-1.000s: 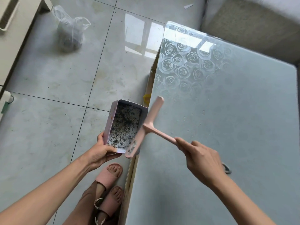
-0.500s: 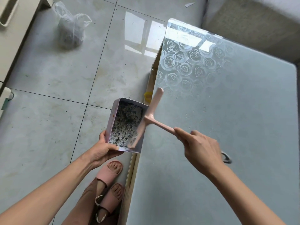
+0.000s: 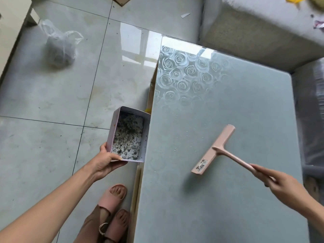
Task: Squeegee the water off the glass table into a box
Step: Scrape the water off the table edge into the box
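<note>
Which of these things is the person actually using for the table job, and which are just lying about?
In use: pink squeegee, gripped by right hand; box, held by left hand beside the edge of the glass table.
Lying about: plastic bag and paper scrap on the floor.

Glossy pale-grey tiled floor [image 3: 52, 95] mirrors bright window light; crumpled clear plastic bag [image 3: 59, 50] lying there, grey fabric sofa [image 3: 254, 37] beyond.

We see a clear plastic bag [image 3: 58, 50] lying on the tiled floor [image 3: 43, 95], two pink slippers [image 3: 114, 195] at the bottom, and a grey sofa [image 3: 254, 35] at top right.
</note>
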A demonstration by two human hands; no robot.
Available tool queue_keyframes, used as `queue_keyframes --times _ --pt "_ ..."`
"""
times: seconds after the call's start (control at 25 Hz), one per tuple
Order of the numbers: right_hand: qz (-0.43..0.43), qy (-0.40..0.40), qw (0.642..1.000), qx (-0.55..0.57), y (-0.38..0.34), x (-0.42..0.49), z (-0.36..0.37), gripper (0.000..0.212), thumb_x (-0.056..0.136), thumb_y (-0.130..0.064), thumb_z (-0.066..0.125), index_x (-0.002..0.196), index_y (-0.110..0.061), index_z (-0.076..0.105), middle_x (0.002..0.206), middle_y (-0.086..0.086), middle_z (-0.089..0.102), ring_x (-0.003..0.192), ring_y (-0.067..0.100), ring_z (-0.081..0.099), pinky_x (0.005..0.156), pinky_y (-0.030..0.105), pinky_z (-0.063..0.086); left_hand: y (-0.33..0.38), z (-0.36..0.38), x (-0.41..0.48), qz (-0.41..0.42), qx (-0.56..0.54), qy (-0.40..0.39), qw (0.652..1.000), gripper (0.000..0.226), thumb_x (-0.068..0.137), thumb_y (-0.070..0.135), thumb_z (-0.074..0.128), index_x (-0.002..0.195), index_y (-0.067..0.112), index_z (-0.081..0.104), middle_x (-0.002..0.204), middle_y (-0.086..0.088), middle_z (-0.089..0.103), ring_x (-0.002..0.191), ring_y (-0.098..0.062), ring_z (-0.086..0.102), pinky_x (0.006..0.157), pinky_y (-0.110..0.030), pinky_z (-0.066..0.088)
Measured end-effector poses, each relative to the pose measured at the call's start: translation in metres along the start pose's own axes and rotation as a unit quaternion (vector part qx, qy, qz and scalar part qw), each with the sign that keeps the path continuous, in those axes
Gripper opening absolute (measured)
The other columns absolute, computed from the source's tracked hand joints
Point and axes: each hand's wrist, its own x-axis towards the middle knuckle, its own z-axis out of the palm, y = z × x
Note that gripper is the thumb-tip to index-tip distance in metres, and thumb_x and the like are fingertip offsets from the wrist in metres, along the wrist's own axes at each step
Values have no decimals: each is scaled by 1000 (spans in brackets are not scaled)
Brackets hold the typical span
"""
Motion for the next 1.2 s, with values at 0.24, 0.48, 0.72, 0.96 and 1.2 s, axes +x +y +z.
queue_keyframes --times 0.24,0.48,0.72,0.96,1.2 --pt "-189 -39 981 23 -107 65 50 31 96 -41 47 123 -57 50 106 -10 67 99 18 61 75 36 49 13 7 21 3 7 -6 1000 72 77 -30 39 128 20 35 122 -13 47 97 -31 58 59 -40 60" --pt "-200 26 979 12 -86 75 12 32 91 -50 45 112 -75 41 98 -14 66 91 15 62 68 39 50 24 8 26 -15 13 -17 1000 73 77 -29 39 132 19 37 126 -15 48 97 -32 59 63 -41 60" --pt "-177 -12 984 -22 -82 80 -3 35 95 -46 43 109 -76 34 102 -15 66 96 16 61 71 35 48 30 14 32 -13 15 -15 1000 78 77 -30 37 137 20 35 127 -16 47 98 -33 58 63 -41 60" --pt "-312 64 946 -64 -199 101 1 31 98 -48 30 126 -53 42 78 -6 52 76 23 55 54 31 29 31 8 38 -11 19 -32 999 75 77 -30 37 136 17 37 129 -20 50 96 -36 60 67 -45 59" --pt "-209 77 970 99 -200 42 -4 36 98 -48 34 133 -50 40 82 -2 59 81 25 56 67 37 46 34 -7 22 -32 -53 -53 997 75 69 -29 42 132 13 45 130 -21 53 110 -38 57 72 -49 58"
